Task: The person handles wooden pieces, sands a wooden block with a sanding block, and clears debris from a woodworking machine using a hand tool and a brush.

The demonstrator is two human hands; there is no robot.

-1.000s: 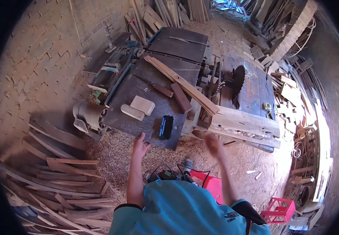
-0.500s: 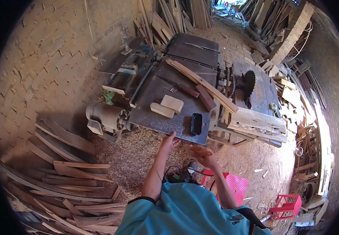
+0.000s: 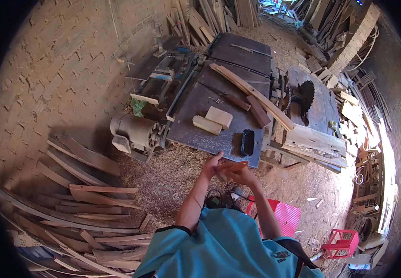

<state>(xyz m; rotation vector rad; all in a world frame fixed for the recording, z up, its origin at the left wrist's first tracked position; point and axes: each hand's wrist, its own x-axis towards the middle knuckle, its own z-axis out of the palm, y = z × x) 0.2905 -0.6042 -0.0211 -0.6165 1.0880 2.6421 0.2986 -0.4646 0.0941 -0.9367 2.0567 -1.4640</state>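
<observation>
My right hand (image 3: 244, 176) is closed around a tool with an orange-brown handle (image 3: 239, 165); its other end points toward my left hand and is too blurred to name. My left hand (image 3: 210, 166) is close beside it at the front edge of the dark machine table (image 3: 189, 135), thumb raised and apart from the fingers. Whether its fingers touch the tool is unclear. On the table, a black tray (image 3: 247, 142) sits near the right front corner. Two pale wood blocks (image 3: 219, 117) (image 3: 207, 125) lie farther left, near a reddish-brown block (image 3: 258, 111) and a wooden-handled tool (image 3: 238, 102).
A long wood strip (image 3: 256, 98) crosses the table toward a toothed circular saw blade (image 3: 307, 97). A motor (image 3: 133, 131) stands at the left. Curved boards (image 3: 82, 160) are piled at lower left. Red stools (image 3: 281, 217) (image 3: 340, 244) stand at lower right.
My two hands have come together, the right one moving left and up with its tool toward the left hand. The view has shifted, so the table appears farther right.
</observation>
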